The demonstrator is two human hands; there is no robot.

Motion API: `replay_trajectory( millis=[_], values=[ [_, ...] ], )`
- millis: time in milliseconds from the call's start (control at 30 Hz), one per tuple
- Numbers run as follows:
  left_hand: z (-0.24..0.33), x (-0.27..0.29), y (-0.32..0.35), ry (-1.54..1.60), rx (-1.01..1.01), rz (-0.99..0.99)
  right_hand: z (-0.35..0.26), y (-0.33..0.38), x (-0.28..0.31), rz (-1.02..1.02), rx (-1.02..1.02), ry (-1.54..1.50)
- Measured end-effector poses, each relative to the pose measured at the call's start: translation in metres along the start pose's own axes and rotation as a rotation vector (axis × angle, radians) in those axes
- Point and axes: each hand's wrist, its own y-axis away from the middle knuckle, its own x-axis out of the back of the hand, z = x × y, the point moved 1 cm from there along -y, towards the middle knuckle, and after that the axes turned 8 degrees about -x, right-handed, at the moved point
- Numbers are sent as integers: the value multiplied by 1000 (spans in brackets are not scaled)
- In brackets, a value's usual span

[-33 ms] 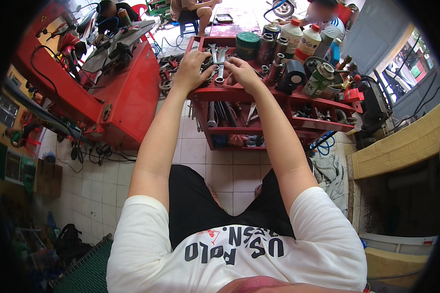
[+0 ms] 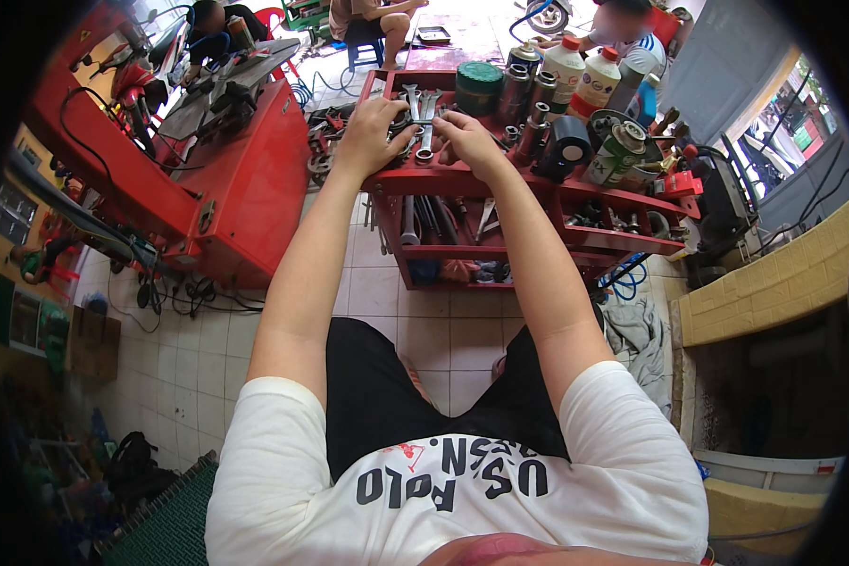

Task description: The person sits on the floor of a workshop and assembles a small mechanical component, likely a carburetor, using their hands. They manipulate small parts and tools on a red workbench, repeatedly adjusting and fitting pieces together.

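Observation:
Both my hands are over the top tray of a red tool cart (image 2: pixel 424 176). My left hand (image 2: pixel 372 137) is closed, its fingers bent over the left part of the tray. My right hand (image 2: pixel 468 143) is closed too, thumb and forefinger drawn together. A thin, dark, short piece spans the gap between the fingertips; its kind is too small to tell. Beneath it lie metal wrenches (image 2: pixel 425 141), open jaws at the far side and a ring end toward me. Darker metal parts beside my left hand are partly hidden by its fingers.
Right of my hands stand a green round tub (image 2: pixel 478 88), metal sockets (image 2: pixel 532 132), a black cylinder (image 2: pixel 564 148), white bottles with red caps (image 2: pixel 564 68) and a spray can (image 2: pixel 617 156). A red machine (image 2: pixel 245 189) rises at left. Other people sit beyond the cart.

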Motion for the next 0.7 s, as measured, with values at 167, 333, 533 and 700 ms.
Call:
replay_trajectory(
  millis=[167, 333, 533, 700],
  values=[
    [0, 2, 1, 2, 12, -4, -5, 4, -4, 12, -42, -13],
    [0, 1, 0, 13, 9, 11, -1, 3, -4, 20, 73, -1],
    [-3, 0, 2, 23, 13, 10, -2, 1, -3, 9, -24, -6],
    [-5, -3, 3, -5, -5, 24, -2, 2, -4, 58, -2, -7]
  ],
)
